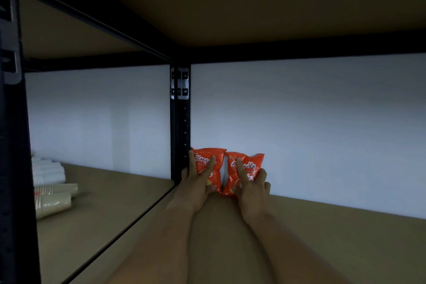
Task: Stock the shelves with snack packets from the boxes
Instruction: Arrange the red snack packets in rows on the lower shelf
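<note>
Left fingers lie straight and spread on the face of the left packet, thumb low near its bottom edge; a press more than a grip. Right fingers: index laid up the front of the right packet, the rest curled round its right edge, so this one is grasped.

Landmark: black upright post at the back of the shelf. Left packet stands just right of the post, touching or nearly touching it; right packet stands beside the first, top corners almost meeting. Both upright, backs close to the pale rear wall. Left hand and right hand reach in from the front.

Judgement: step in hand is setting this pair upright at the back corner. To do it well, keep pressure light and flat, since the bags look puffed and likely to tip. Seat each bottom seam on the board, lean the backs to the wall, then free one hand at a time, the post-side one first.

Left of the post, in the neighbouring bay: stacked cups lying on their sides.
</note>
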Tool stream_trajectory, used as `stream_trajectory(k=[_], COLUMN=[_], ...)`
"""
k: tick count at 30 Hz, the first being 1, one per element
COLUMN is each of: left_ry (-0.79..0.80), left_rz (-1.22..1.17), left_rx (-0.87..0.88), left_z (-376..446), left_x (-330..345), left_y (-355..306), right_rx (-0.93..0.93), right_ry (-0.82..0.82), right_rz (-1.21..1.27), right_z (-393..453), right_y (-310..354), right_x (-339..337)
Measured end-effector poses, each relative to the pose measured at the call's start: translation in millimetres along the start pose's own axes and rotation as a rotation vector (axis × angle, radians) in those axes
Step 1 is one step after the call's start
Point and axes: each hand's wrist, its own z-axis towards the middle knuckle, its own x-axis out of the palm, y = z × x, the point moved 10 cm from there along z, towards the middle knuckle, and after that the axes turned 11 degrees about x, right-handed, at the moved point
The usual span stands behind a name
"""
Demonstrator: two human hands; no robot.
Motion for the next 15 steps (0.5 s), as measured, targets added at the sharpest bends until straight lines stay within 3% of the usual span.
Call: stream_trajectory(k=[5, 9, 15], left_ry=[-0.036, -0.101, -0.178], left_rz=[0.026, -0.013, -0.118], left_rx=[0.01, 0.045, 0.168], left_z=[-3, -11, -29], left_x=[-9, -24, -46], left_y=[-8, -22, -80], right_rx=[-0.04, 0.034, 0.094], right_ry=[0.019, 0.043, 0.08], right_rz=[0.034, 0.084, 0.104], right_z=[-8, -13, -43], right_y=[3, -18, -58], right_x=[-13, -31, -68])
